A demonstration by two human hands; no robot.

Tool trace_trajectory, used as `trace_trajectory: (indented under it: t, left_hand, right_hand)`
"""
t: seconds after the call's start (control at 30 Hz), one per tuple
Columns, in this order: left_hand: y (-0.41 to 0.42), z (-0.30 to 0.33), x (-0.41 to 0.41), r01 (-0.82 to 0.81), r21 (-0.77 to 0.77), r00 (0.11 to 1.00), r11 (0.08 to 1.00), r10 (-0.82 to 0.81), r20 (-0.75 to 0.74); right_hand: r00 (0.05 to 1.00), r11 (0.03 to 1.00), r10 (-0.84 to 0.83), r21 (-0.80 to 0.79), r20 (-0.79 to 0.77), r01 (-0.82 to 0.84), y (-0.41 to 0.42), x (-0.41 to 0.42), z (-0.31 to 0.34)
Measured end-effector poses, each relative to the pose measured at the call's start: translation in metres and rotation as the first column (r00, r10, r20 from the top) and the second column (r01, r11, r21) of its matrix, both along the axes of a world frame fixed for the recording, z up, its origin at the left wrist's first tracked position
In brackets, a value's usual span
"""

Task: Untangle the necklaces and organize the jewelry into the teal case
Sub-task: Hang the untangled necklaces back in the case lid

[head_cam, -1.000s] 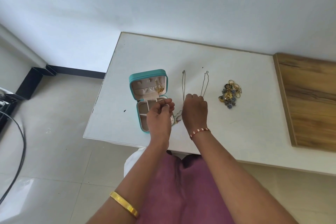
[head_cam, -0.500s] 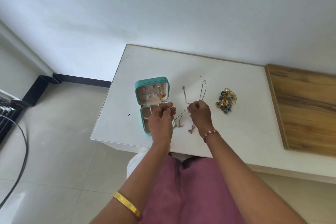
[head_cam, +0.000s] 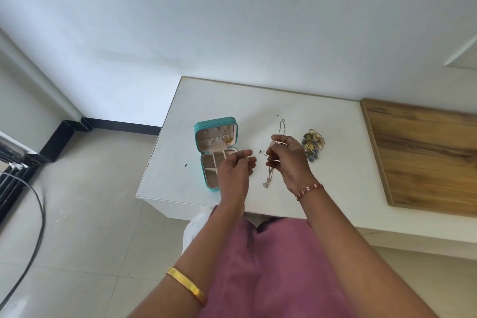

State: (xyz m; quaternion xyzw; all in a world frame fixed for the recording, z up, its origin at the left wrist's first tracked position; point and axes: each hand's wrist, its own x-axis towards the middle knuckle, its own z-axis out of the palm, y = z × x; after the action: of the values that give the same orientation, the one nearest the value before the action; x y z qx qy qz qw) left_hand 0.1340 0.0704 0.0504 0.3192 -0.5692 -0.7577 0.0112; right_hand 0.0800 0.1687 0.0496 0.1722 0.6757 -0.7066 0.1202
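The teal case (head_cam: 198, 137) stands open on the white table (head_cam: 232, 100), with a gold piece hanging in its lid. My right hand (head_cam: 289, 160) pinches a thin silver necklace (head_cam: 268, 179) raised above the table; its pendant dangles below the hand. A second thin chain (head_cam: 282, 125) lies on the table beyond that hand. My left hand (head_cam: 236, 170) hovers over the case's lower tray with thumb and fingertips pinched together; whether a chain end sits between them is too fine to see.
A heap of gold rings and blue-flowered jewelry (head_cam: 313, 146) lies right of my right hand. A wooden board (head_cam: 423, 152) covers the table's right part. The table's left and near edges drop to a tiled floor with a black cable (head_cam: 38, 214).
My right hand has lifted the silver necklace off the table and moved right. My hands have drawn apart. The camera has tilted so the table sits lower in view.
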Motion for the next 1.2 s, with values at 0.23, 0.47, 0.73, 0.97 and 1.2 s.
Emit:
trace_trajectory:
  t: [0.23,0.47,0.73,0.97,1.2]
  left_hand:
    - [0.004,0.025,0.017,0.219,-0.061,0.975,0.974,-0.216,0.049]
    - [0.001,0.053,0.041,0.276,0.077,0.961,0.958,-0.277,0.002]
    - [-0.002,0.068,0.063,0.281,0.043,0.957,0.959,-0.276,-0.093]
    - [0.001,0.079,0.075,0.273,0.023,0.951,0.962,-0.267,-0.156]
    - [-0.002,0.087,0.079,0.259,0.070,0.951,0.963,-0.242,-0.192]
  right_hand:
    - [0.971,0.972,0.219,0.112,-0.094,-0.208,0.007,0.038,0.043]
    - [0.930,0.916,0.340,0.272,-0.138,-0.294,0.013,0.076,0.073]
    - [0.960,0.943,0.254,0.251,-0.119,-0.218,0.024,0.113,0.069]
    - [0.964,0.956,0.223,0.226,-0.148,-0.187,0.025,0.125,0.073]
    - [0.968,0.971,0.190,0.176,-0.164,-0.161,0.024,0.130,0.081]
